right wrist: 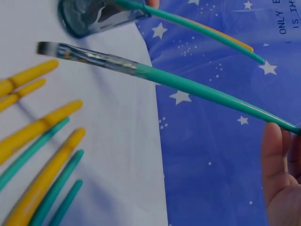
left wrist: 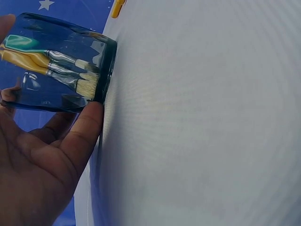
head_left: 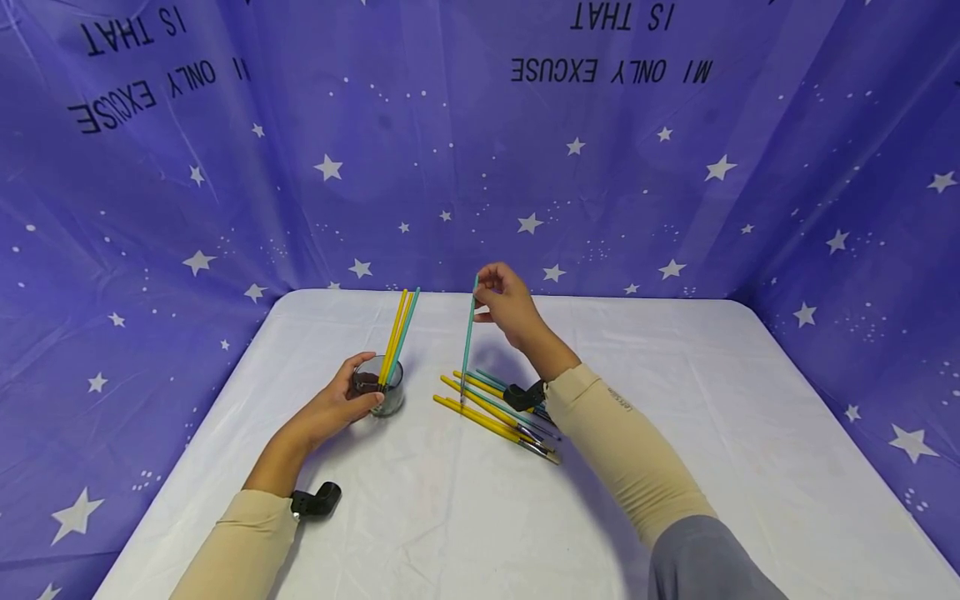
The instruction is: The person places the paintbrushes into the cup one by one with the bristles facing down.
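Observation:
My left hand grips a clear glass standing on the white table, fingers and thumb around its sides. Inside lean yellow paintbrushes and a green one, bristles down; the bristles show through the glass in the left wrist view. To the right, my right hand pinches another green paintbrush near the end of its handle. This brush hangs almost upright with its dark, flat bristles at the bottom, over the loose brushes in the head view.
Several yellow paintbrushes and green paintbrushes lie in a loose fan on the white table, handles toward the glass. A purple curtain with stars and lettering hangs behind the table and along both sides.

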### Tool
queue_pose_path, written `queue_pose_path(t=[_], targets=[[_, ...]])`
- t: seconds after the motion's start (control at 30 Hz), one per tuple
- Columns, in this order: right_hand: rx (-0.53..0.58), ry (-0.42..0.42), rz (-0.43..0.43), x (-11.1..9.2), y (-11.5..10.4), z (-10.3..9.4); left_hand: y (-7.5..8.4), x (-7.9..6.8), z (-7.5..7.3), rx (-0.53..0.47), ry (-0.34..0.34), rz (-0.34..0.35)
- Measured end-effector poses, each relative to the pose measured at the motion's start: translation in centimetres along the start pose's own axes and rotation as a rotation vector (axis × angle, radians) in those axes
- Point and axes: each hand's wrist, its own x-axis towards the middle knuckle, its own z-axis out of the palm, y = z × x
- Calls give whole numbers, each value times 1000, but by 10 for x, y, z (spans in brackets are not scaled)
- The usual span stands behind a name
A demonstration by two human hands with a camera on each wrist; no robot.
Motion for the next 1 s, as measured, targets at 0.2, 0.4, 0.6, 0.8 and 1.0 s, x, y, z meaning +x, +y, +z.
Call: queue_pose_path(t=[0.2,0.4,0.6,0.8,1.0], targets=[[69,36,-44,-1,-5,11,0,1,0,1,1,-3],[159,65,-60,-1,-11,20,-1,1,0,0,5,-11],[213,84,-96,2,-17,29,-1,1,0,3,8,0],[265,116,-135,3,-20,40,0,0,0,8,8,-12],[288,135,-158,-1,-16,50,0,1,1,11,-1,-1]])
